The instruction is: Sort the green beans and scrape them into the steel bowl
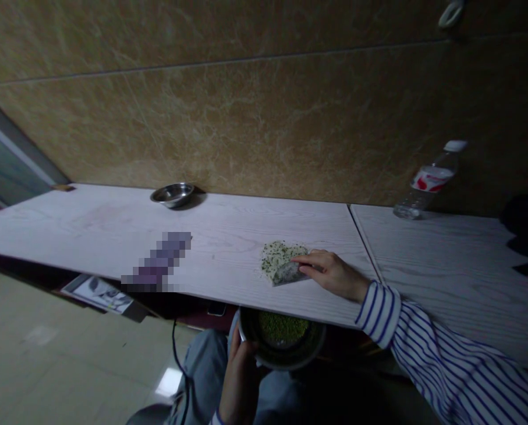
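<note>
Below the table's front edge, over the lap, my left hand [241, 369] grips the rim of a metal bowl [286, 361]. Inside the bowl lie many small green beans [284, 326], which look like mung beans. My right hand [335, 274] is closed on a flat, greyish scraper-like piece [287, 273]; its exact kind is hard to make out. That piece rests against a flat pile of pale, grain-like bits mixed with green ones [278, 255] on the tabletop. Part of the pile is hidden behind the fingers and the piece.
A shallow steel bowl [173, 195] stands at the back left of the white table [232, 227]. A pixelated purple item [160, 262] lies near the front edge. At the right, a plastic bottle [430, 180] stands by the wall, with a dark object [527, 224] beyond.
</note>
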Tool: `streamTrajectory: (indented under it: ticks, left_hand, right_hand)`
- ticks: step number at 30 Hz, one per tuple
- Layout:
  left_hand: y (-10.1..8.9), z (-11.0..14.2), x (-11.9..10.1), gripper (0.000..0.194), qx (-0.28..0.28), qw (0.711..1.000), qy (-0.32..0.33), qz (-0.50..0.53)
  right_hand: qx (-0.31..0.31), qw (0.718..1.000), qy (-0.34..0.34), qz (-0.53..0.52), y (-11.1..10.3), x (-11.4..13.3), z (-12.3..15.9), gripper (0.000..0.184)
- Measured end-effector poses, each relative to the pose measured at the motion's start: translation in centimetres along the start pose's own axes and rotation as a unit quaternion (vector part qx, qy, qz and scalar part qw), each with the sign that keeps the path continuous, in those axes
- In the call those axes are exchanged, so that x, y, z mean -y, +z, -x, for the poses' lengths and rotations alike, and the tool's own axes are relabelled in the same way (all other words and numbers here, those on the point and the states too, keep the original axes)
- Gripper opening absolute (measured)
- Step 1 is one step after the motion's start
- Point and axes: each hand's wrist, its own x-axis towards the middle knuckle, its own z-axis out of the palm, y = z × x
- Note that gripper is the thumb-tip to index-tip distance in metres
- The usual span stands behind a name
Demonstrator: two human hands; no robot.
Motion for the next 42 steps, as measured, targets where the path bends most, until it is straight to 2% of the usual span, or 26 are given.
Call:
streamTrajectory:
  ticks: [7,13,21,26,38,42]
  left_hand:
    - [0.4,-0.2,-0.1,0.076,-0.007,1.000,0.009,0.002]
    - [-0.5,0.4,0.3,0.076,0.013,1.000,0.013,0.012]
    - [-0.4,0.7,1.2,0.065,0.013,1.000,-0.005,0.012]
    - [-0.4,0.8,1.6,0.074,0.016,1.000,-0.010,0.016]
    - [-0.4,0.1,1.1,0.076,0.015,0.999,-0.034,-0.001]
    - [-0.2,-0.1,1.1,0.071,0.005,0.999,-0.027,0.016]
  right_hand:
    - [0.013,1.000,-0.024,-0.001,0.3,-0.6,-2.0,0.032]
    - [-0.011,0.999,-0.037,0.004,0.7,-1.0,-1.9,0.031]
    - [-0.024,0.999,-0.022,0.011,0.7,-1.3,-2.0,0.033]
    - [-0.031,0.999,-0.018,0.000,0.8,-1.5,-2.0,0.034]
    - [-0.129,0.988,0.072,-0.042,0.4,-1.8,-1.9,0.030]
    - [-0.136,0.985,0.088,-0.055,0.1,-2.2,-1.7,0.031]
